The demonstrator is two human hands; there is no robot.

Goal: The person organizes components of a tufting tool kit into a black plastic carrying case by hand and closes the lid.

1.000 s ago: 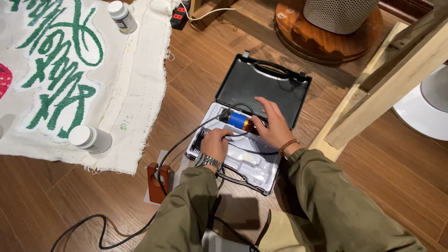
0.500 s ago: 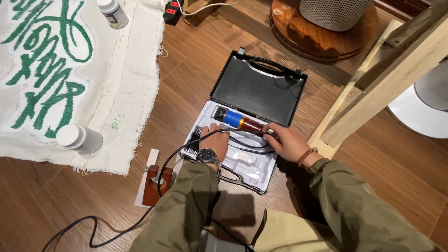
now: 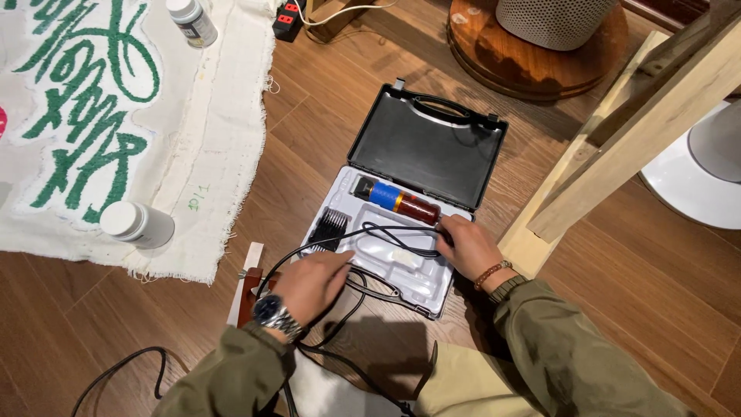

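An open black case (image 3: pixel 432 147) lies on the wooden floor, with a white moulded tray (image 3: pixel 421 274) in its lower half. A blue and red clipper-like tool (image 3: pixel 397 199) rests in the tray's top slot, and a black comb piece (image 3: pixel 332 225) sits below its left end. A black cord (image 3: pixel 386 230) loops over the tray. My left hand (image 3: pixel 312 282), wearing a watch, lies flat over the tray's lower left on the cord. My right hand (image 3: pixel 467 245) is at the tool's red end, fingers curled on the cord there.
A white cloth with green lettering (image 3: pixel 93 116) covers the floor at left, with two white bottles (image 3: pixel 139 224) (image 3: pixel 193 19) on it. A slanted wooden beam (image 3: pixel 633 131) passes at right. A round wooden stand (image 3: pixel 540 54), a white base (image 3: pixel 695 177) and a power strip (image 3: pixel 287 19) lie further off.
Both hands held the blue and red tool over the tray; it now lies in its slot. My left hand has drawn back to the tray's lower left, my right to the tool's end.
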